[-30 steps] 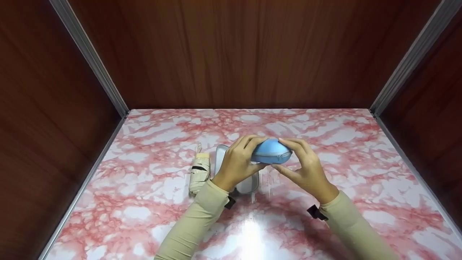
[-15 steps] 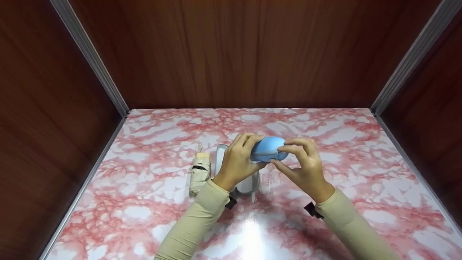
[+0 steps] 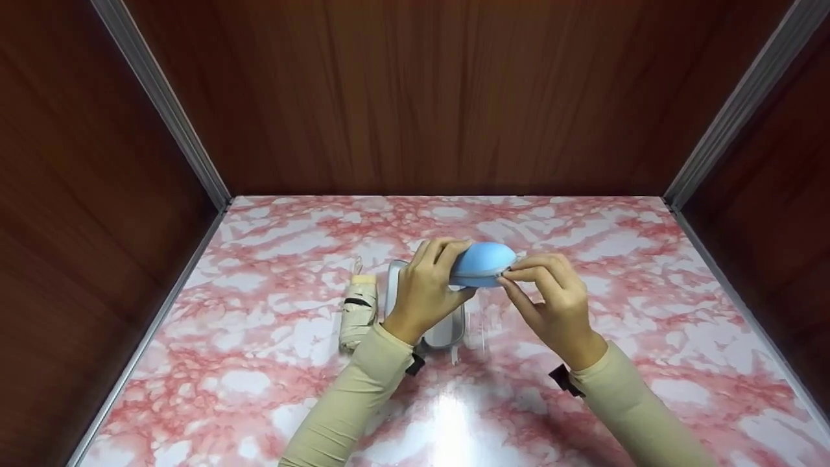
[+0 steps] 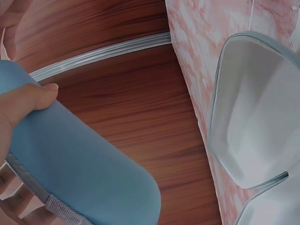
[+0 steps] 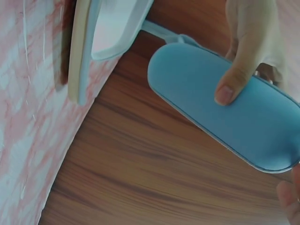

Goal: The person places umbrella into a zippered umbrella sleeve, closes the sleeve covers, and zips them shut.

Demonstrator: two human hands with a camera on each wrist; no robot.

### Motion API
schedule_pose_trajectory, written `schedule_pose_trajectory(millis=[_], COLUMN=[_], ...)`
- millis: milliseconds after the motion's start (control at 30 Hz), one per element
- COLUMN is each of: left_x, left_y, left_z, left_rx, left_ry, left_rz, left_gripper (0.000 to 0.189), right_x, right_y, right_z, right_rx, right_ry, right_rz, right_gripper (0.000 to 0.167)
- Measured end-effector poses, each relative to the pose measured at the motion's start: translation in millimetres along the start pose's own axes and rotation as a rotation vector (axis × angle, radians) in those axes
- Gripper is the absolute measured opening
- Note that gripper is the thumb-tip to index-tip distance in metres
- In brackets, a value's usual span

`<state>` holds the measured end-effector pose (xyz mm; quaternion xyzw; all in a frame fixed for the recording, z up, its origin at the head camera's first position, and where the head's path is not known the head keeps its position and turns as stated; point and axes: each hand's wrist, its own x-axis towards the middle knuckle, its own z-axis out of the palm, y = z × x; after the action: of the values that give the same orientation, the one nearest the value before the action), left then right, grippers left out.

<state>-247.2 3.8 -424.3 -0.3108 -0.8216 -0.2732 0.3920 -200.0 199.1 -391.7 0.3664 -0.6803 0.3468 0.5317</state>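
A blue zippered glasses case [image 3: 483, 259] is held up above the table by my left hand [image 3: 425, 288]. In the left wrist view my left thumb [image 4: 35, 101] lies across the case's smooth blue side [image 4: 89, 159], with the other fingers around its far side. At the case's right end, thumb and forefinger of my right hand [image 3: 551, 301] pinch the zipper pull, which is mostly hidden by the fingertips. Seen from the right wrist, the case [image 5: 215, 103] looks shut along its seam, and the right fingertips [image 5: 288, 194] are at its lower end.
Beneath my left hand lies an open case with a pale grey lining [image 4: 258, 108], partly covered in the head view. Left of it is a folded beige umbrella [image 3: 358, 314]. Wood-grain panels [image 3: 415, 97] enclose the pink-and-white marbled table [image 3: 246, 383] at back and sides.
My right fingers have moved from spanning the case's right end to pinching at its zipper. The case has turned slightly in my left hand, which stays nearly in place.
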Motion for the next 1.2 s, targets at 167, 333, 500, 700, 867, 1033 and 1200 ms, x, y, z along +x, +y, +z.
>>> schedule_pose_trajectory(millis=[167,333,500,700,867,1033,1200], left_x=[0.4,-0.2,0.0,1.5,1.5,0.7,1.0], left_y=[-1.7,-3.2,-3.7,-3.8,-5.5,-7.5,-8.5], left_z=[-0.5,-0.6,-0.8,-1.1,-0.5,0.2,0.2], left_rx=[0.001,-0.034,-0.044,-0.046,-0.086,-0.152,-0.205], left_ry=[0.016,0.012,0.016,0.03,0.025,0.005,-0.02], left_rz=[0.006,0.009,0.017,0.031,0.041,0.035,0.03], left_gripper=[0.069,0.072,0.071,0.07,0.07,0.072,0.072], right_x=[0.2,0.8,-1.9,-6.6,-9.7,-5.4,6.2], right_y=[-3,-4,-1,3,5,1,-10], right_z=[-1,-2,-2,-3,-3,-6,-9], right_rx=[0.026,0.066,0.08,0.055,0.075,0.123,0.166], right_ry=[-0.002,-0.003,-0.003,0.004,0.005,0.001,0.0], right_rz=[0.064,0.096,0.105,0.122,0.158,0.196,0.225], right_gripper=[0.028,0.03,0.03,0.03,0.031,0.024,0.009])
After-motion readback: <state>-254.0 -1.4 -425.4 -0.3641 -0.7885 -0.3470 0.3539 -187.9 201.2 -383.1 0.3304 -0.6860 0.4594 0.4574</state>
